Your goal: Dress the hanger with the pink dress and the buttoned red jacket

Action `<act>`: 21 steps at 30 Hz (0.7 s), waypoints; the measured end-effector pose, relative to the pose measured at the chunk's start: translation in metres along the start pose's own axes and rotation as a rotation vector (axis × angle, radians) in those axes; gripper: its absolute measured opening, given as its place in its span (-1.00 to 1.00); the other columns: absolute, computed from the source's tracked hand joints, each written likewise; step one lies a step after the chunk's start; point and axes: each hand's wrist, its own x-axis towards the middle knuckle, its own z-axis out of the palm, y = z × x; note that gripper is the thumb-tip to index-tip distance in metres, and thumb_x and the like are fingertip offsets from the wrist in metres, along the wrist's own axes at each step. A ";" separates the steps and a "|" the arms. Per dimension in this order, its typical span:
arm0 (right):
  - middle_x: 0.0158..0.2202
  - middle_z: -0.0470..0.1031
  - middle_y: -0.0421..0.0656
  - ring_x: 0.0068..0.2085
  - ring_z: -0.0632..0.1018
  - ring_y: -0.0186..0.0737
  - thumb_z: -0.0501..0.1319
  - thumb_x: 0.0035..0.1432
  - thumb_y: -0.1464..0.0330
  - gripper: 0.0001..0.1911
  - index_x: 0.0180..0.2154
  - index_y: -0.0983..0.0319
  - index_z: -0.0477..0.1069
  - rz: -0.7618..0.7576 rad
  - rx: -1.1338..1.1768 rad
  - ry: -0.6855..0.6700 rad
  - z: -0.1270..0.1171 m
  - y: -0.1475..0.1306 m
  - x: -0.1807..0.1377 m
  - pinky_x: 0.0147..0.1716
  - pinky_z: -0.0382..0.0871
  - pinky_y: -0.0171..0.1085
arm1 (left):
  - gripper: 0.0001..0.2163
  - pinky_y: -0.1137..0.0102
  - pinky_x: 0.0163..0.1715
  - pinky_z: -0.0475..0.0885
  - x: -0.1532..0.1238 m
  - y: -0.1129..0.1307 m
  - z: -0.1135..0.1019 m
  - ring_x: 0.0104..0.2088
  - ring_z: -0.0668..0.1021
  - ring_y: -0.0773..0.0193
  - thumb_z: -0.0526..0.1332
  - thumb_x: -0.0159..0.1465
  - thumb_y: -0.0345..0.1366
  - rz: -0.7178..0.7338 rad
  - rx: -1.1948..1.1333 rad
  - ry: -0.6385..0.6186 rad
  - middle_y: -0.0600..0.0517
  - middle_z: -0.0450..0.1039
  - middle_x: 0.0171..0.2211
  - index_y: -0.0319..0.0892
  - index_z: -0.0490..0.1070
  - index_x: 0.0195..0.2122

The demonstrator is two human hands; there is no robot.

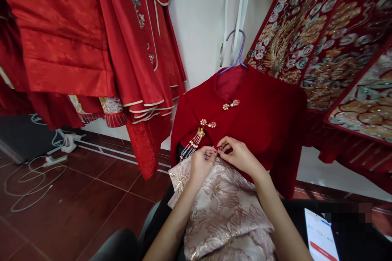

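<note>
A dark red velvet jacket [260, 105] hangs in front of me on a purple hanger [239, 59]. Two beaded flower fasteners show on its front, an upper one [231, 105] at the neckline and a lower one [212, 124] with a bead tassel [191, 145] hanging from it. Below them, at the jacket's front edge, my left hand [202, 163] and my right hand [237, 155] meet fingertip to fingertip. Both are closed in a pinch on a small beaded fastener [219, 148], mostly hidden by the fingers. Pale pink brocade fabric [223, 204] lies under my forearms on my lap.
Red garments [137, 48] hang at the left, and an embroidered red garment [324, 40] hangs at the right. A lit phone [321, 234] lies beside my right arm. White cables [33, 183] and a power strip [55, 160] are on the tiled floor at the left.
</note>
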 end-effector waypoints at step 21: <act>-0.31 0.55 -0.17 -0.31 0.57 -0.27 0.19 0.15 0.33 -0.89 -0.27 0.20 0.44 0.023 0.046 -0.006 0.001 0.013 0.003 -0.35 0.46 -0.33 | -0.90 0.43 -0.31 0.47 -0.001 -0.004 -0.001 -0.36 0.58 0.31 0.24 0.16 -0.39 0.011 0.049 0.002 -0.02 0.58 -0.35 -0.22 0.50 -0.30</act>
